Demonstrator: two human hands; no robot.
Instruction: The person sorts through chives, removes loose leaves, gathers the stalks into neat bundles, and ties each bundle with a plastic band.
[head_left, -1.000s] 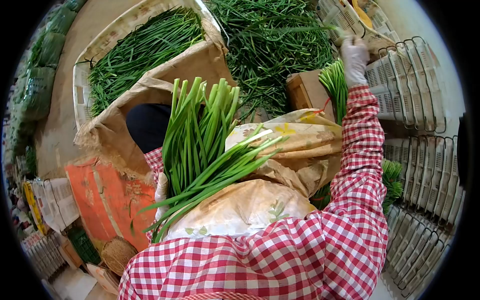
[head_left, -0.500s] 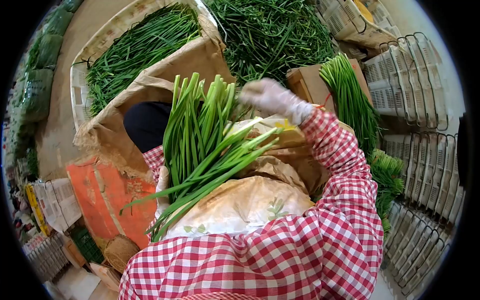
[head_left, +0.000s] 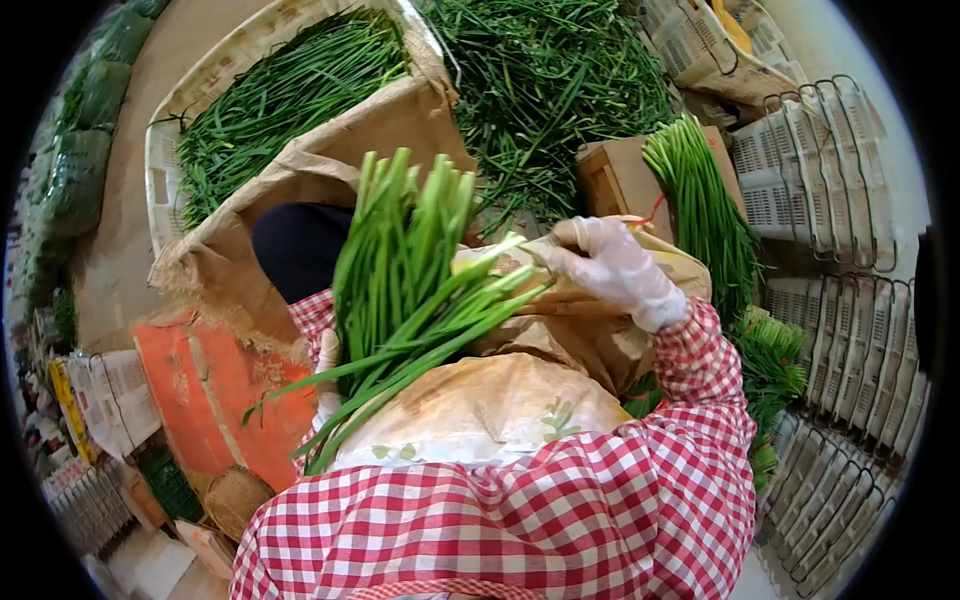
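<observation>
A thick bunch of garlic chives rests across my lap, its pale cut ends pointing up and away. My left hand, in a whitish glove, is wrapped round the bunch from the left and mostly hidden by the leaves. Several stalks fan out to the right from the rest. At their pale tips is my right hand, in a thin translucent glove, with fingers curled and thumb and fingertips together. Whatever lies in that pinch is too small to make out. A stained apron covers my lap beneath the bunch.
A white crate lined with brown cloth holds chives at the upper left. Loose greens lie heaped ahead. A tied chive bundle leans on a cardboard box. White crates line the right; an orange sheet lies left.
My right hand has moved from beside the bunch's upright cut ends, down and right, to the tips of the fanned-out stalks. My left hand and the bunch have hardly moved.
</observation>
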